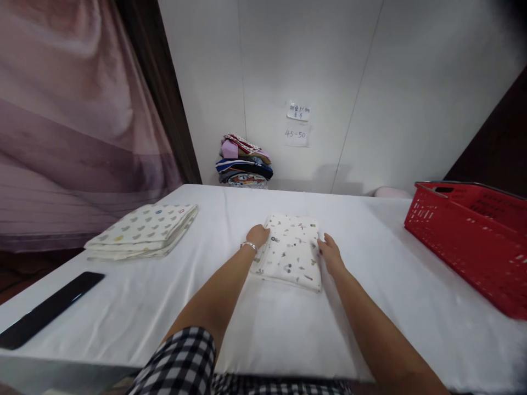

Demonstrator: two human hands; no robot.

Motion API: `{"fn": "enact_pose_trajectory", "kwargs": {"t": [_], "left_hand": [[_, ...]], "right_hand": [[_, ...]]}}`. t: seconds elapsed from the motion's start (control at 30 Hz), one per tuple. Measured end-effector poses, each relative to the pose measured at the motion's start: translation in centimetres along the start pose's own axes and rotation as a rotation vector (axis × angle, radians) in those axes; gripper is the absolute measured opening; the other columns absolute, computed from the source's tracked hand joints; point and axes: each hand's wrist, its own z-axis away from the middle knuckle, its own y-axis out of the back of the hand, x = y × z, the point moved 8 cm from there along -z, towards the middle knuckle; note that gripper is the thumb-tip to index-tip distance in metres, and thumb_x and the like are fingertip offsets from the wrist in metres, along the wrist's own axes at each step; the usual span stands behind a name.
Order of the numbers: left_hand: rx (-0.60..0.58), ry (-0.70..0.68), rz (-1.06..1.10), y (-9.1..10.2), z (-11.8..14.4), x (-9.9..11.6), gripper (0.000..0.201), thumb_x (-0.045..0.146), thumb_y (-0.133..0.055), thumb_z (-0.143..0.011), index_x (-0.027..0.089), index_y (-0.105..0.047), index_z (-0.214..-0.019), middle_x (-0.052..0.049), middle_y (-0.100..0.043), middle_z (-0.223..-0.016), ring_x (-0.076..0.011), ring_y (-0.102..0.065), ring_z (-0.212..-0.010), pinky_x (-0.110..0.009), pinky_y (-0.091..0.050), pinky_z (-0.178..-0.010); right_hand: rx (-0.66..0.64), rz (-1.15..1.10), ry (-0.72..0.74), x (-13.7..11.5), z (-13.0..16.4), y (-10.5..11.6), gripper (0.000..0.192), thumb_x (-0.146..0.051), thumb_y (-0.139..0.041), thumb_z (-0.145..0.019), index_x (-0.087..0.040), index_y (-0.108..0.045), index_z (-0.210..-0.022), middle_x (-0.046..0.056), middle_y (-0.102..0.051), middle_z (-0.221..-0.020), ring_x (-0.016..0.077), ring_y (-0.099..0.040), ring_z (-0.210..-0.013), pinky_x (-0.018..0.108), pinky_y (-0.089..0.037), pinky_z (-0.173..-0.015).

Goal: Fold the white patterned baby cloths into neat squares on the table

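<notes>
A small folded white cloth [291,251] with tiny printed figures lies in the middle of the white-covered table [263,307]. My left hand [258,235], a bracelet on its wrist, rests against the cloth's left edge. My right hand [330,253] touches the cloth's right edge, fingers on the fabric. Both hands frame the cloth from its two sides; neither lifts it.
A folded stack of cream cloths [145,230] with coloured prints lies at the left. A long black flat object [47,309] sits near the front left edge. A red plastic basket [473,241] stands at the right. A pile of folded clothes [244,161] sits by the wall.
</notes>
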Motion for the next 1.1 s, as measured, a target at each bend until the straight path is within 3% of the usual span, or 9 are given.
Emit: {"fn": "enact_pose_trajectory", "kwargs": {"t": [0.13,0.33,0.57,0.77,0.97,1.1], "left_hand": [[0.005,0.015,0.028,-0.8,-2.1,0.4,0.029,0.037,-0.045,-0.083,0.017,-0.063,-0.092,-0.011,-0.067,-0.105,-0.0234,-0.061,-0.097,-0.030,-0.044,-0.074],[0.023,0.058,0.064,-1.8,-4.3,0.5,0.026,0.038,-0.045,-0.083,0.019,-0.060,-0.093,-0.010,-0.067,-0.102,-0.0226,-0.061,-0.095,-0.030,-0.044,-0.073],[0.051,0.112,0.061,-1.8,-4.1,-1.0,0.022,0.035,-0.042,-0.085,0.021,-0.055,-0.095,-0.009,-0.067,-0.099,-0.0232,-0.062,-0.092,-0.031,-0.043,-0.069],[0.039,0.067,0.032,-1.7,-5.9,0.4,0.035,0.050,-0.039,-0.087,0.019,-0.056,-0.092,-0.011,-0.067,-0.099,-0.0240,-0.062,-0.093,-0.031,-0.044,-0.071],[0.063,0.040,-0.044,-2.4,-6.8,1.6,0.028,0.035,-0.038,-0.089,0.016,-0.052,-0.104,-0.016,-0.065,-0.104,-0.0265,-0.061,-0.100,-0.035,-0.043,-0.077],[0.051,0.031,-0.053,-2.3,-7.2,1.5,0.030,0.037,-0.038,-0.089,0.015,-0.054,-0.101,-0.017,-0.066,-0.100,-0.0281,-0.062,-0.096,-0.036,-0.044,-0.075]], "right_hand": [[0.001,-0.055,0.031,1.5,-0.9,-1.1,0.065,-0.039,-0.062,-0.071,-0.018,-0.049,-0.131,0.011,-0.050,-0.135,0.0263,-0.051,-0.120,0.039,-0.042,-0.100],[-0.049,0.034,0.151,2.6,-0.7,-1.6,0.063,-0.039,-0.060,-0.072,-0.019,-0.049,-0.131,0.008,-0.053,-0.132,0.0242,-0.051,-0.120,0.039,-0.038,-0.104],[-0.095,0.156,0.159,1.5,0.2,-1.9,0.060,-0.043,-0.056,-0.077,-0.021,-0.048,-0.132,0.007,-0.050,-0.135,0.0248,-0.047,-0.123,0.041,-0.036,-0.106],[-0.080,0.208,0.222,1.0,0.6,-2.0,0.057,-0.043,-0.054,-0.079,-0.022,-0.049,-0.131,0.006,-0.050,-0.135,0.0264,-0.045,-0.125,0.044,-0.035,-0.107],[-0.079,0.202,0.222,0.8,0.7,-2.0,0.055,-0.043,-0.054,-0.080,-0.021,-0.050,-0.130,0.006,-0.050,-0.135,0.0259,-0.045,-0.125,0.043,-0.036,-0.106],[-0.084,0.197,0.250,0.2,0.9,-2.2,0.052,-0.041,-0.053,-0.080,-0.021,-0.053,-0.127,0.006,-0.053,-0.133,0.0255,-0.046,-0.124,0.044,-0.035,-0.106]]}}
